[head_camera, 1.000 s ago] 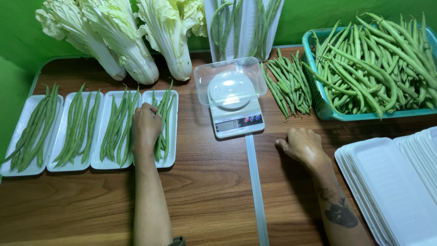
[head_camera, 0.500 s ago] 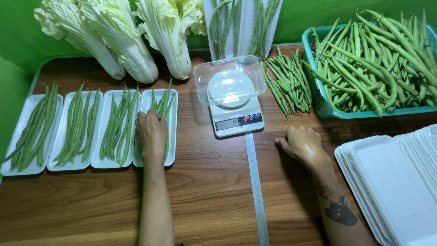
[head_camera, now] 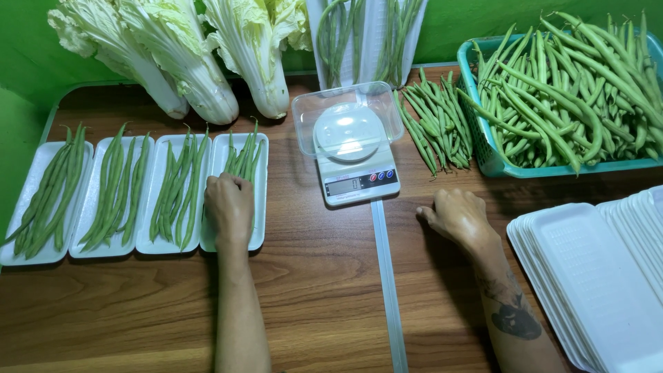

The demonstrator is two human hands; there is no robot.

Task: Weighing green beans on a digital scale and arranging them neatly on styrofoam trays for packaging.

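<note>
on the wooden table (head_camera: 324, 276), four white foam trays lie side by side at the left, each with green beans laid lengthwise. the left hand (head_camera: 229, 207) rests palm down on the beans (head_camera: 243, 157) in the rightmost tray (head_camera: 260, 207), fingers curled over them; whether it grips any bean or only presses on them cannot be told from above. the right hand (head_camera: 459, 215) lies on the bare table, fingers loosely bent, holding nothing, just below a loose pile of beans (head_camera: 436, 124). between the hands stands a small kitchen scale (head_camera: 351, 157) with a clear tub on it. a teal basket (head_camera: 483, 148) heaped with beans sits at the far right, a stack of empty foam trays (head_camera: 594, 276) near the right forearm, and napa cabbages (head_camera: 200, 55) lean at the back.
</note>
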